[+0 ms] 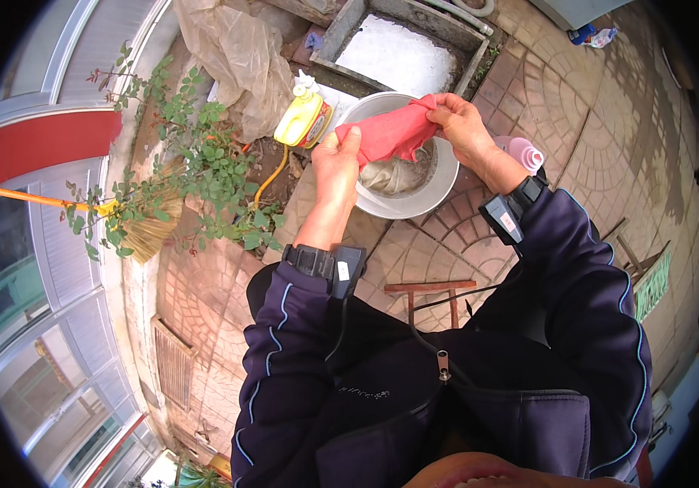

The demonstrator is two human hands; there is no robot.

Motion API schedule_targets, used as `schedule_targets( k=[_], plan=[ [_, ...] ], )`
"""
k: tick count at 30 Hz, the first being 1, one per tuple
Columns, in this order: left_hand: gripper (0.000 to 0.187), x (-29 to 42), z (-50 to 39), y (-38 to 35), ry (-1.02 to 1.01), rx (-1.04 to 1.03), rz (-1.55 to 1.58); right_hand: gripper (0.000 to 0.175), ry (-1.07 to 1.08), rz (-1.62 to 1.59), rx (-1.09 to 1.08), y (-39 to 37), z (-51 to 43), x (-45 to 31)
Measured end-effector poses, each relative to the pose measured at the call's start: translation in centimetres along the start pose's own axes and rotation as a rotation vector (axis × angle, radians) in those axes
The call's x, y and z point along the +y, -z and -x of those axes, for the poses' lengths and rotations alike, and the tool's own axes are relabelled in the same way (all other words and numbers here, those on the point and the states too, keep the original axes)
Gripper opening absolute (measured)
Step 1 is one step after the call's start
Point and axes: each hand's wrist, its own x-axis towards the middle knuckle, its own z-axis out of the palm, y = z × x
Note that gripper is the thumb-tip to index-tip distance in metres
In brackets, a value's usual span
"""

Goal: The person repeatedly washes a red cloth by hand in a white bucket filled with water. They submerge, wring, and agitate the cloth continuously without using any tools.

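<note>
A red cloth (389,137) is stretched between my two hands above a round metal basin (395,210). My left hand (335,161) pinches its near left end, thumb on top. At the far right corner, my right hand (462,128) grips the cloth between thumb and fingers. Inside the basin, a pale wet cloth (389,175) lies in cloudy water, partly hidden under the red one. To the left of the basin stands a yellow jug (303,119) with a label. A pink bottle (526,154) with its mouth uncovered is beside my right wrist.
Behind the basin is a concrete trough (395,52) with a white bottom. A leafy rose bush (209,165), a straw broom (154,226) and plastic sheeting (236,67) are on the left. A wooden stool (431,287) is near my knees on the paving bricks (569,110).
</note>
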Motion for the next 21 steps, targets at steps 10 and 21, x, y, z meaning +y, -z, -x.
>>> schedule_targets(
  k=[10,21],
  plan=[
    [0.039,0.9,0.8,0.3,-0.2,-0.059,-0.231,0.044,0.268,0.619,-0.267,0.9,0.4,0.0],
    [0.021,0.5,0.2,1.6,-0.495,-0.026,-0.847,0.018,0.175,0.449,-0.203,2.0,-1.0,0.1]
  ],
)
